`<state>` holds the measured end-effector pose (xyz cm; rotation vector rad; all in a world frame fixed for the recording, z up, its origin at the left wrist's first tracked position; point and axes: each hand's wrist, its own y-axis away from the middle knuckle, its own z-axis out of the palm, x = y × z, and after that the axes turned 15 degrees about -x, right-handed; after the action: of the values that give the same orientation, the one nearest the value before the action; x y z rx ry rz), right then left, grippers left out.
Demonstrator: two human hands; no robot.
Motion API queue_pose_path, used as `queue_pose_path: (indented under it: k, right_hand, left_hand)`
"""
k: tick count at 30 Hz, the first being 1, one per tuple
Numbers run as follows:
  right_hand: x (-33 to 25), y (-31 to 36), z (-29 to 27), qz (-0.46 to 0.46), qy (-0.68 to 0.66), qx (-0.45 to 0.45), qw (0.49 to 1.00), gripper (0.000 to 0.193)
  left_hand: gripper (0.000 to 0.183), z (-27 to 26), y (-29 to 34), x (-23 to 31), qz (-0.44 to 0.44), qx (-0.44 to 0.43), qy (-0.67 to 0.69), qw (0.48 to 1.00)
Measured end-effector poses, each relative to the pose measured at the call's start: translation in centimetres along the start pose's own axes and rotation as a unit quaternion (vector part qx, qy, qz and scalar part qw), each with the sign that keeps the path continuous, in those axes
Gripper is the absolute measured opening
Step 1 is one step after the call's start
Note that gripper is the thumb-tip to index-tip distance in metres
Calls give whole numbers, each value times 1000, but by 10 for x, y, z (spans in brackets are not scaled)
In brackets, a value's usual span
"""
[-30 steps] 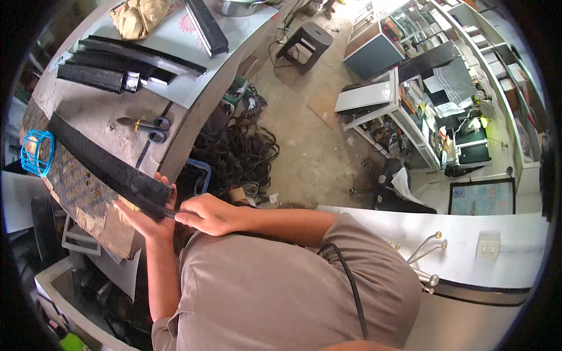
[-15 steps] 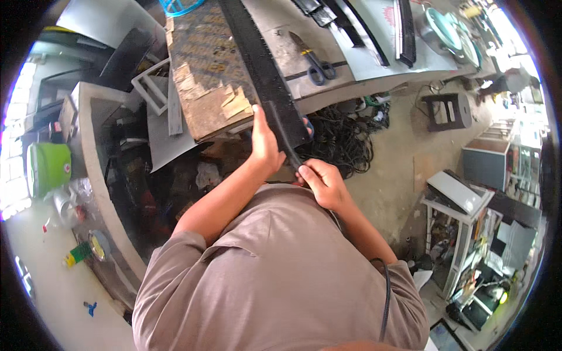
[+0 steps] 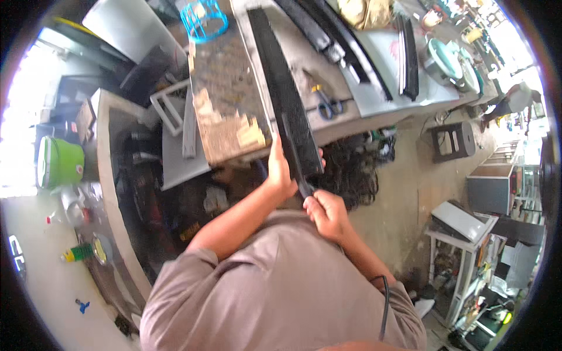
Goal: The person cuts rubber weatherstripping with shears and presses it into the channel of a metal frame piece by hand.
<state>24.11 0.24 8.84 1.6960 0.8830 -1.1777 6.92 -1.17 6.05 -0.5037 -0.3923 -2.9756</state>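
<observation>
1. The long black panel (image 3: 285,96) lies on the bench (image 3: 351,111), running from 12 o'clock down to the left hand (image 3: 281,171), closed over its near end.
2. The right hand (image 3: 326,212) is fisted around a thin dark tool (image 3: 294,153) laid on the panel.
3. Best to keep the panel pinned flat and guide the tool steadily along it.

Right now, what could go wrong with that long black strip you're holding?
The black strip is long and its near end sticks out past the bench edge, held only by the left hand; it might tip or slide off. The right hand grips a thin dark tool against the strip, so a slip could nick the left fingers. Scissors lie close beside the strip and could get knocked down into the cables.
</observation>
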Motion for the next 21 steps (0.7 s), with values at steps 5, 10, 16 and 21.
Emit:
queue_pose_path:
  k: [5,10,16,21]
  right_hand:
    - [-13,-20,26,43,-174,69,981,27]
    - [-1,-12,11,50,-206,64,975,31]
    - [-8,-30,10,51,-102,81,990,35]
    - [21,-22,-1,-54,-123,31,990,36]
  left_hand:
    - [80,-1,-11,-14,19,50,19,998]
    - [77,9,-18,-8,5,24,-9,1000]
    - [80,10,-28,-7,-1,32,31,999]
    - [84,18,-27,10,11,13,-64,998]
